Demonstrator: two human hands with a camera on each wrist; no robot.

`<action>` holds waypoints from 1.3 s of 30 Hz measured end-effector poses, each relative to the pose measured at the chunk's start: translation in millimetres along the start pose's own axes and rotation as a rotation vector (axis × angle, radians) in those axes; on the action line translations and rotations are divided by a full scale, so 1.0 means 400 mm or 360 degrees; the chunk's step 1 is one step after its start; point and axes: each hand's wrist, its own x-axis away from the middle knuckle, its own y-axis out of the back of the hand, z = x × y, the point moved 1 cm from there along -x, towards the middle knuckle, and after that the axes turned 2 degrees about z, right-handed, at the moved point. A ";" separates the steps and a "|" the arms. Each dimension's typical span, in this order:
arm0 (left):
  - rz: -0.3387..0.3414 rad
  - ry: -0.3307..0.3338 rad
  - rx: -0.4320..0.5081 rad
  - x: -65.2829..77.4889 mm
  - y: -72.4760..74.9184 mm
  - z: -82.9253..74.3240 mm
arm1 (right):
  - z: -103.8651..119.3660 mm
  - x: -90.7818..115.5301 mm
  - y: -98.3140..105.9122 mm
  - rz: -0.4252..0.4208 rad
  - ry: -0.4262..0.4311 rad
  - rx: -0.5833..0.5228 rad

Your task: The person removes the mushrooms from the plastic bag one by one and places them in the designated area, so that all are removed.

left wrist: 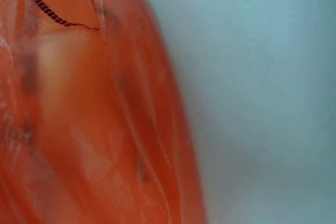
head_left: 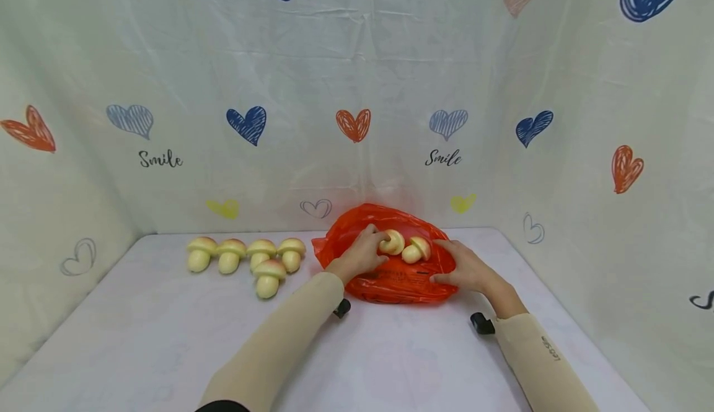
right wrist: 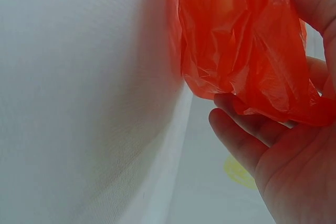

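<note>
A red plastic bag (head_left: 401,282) lies with its mouth spread wide at the back of the table. My left hand (head_left: 362,256) reaches into the mouth, fingers and thumb at the left side of a toy mushroom (head_left: 393,243), pinching it. Beside it in the bag lies a second mushroom (head_left: 421,249), tilted, cap to the upper right. At the bag's right side, my right hand (head_left: 471,266) holds the edge, fingers and thumb spread around it. Up close in the right wrist view, fingers (right wrist: 239,135) curve along the crinkled plastic. Red plastic fills much of the left wrist view, covering the left hand.
On the table (head_left: 167,331), left of the bag, stand several more cream mushrooms with pinkish caps, most in a row (head_left: 230,256) and one mushroom (head_left: 268,277) in front. A white curtain (head_left: 301,77) with printed hearts rises behind the table and on both sides.
</note>
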 end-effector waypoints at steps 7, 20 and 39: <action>-0.0009 0.0005 -0.0013 0.000 -0.006 0.003 | 0.002 0.003 0.001 0.0001 0.0009 -0.0002; -0.0065 -0.0010 -0.0045 0.003 -0.007 0.005 | 0.003 0.004 0.002 -0.0002 0.0004 0.0009; 0.0138 -0.0082 -0.0018 -0.007 -0.010 -0.008 | -0.004 0.001 0.001 0.0001 0.0005 0.0014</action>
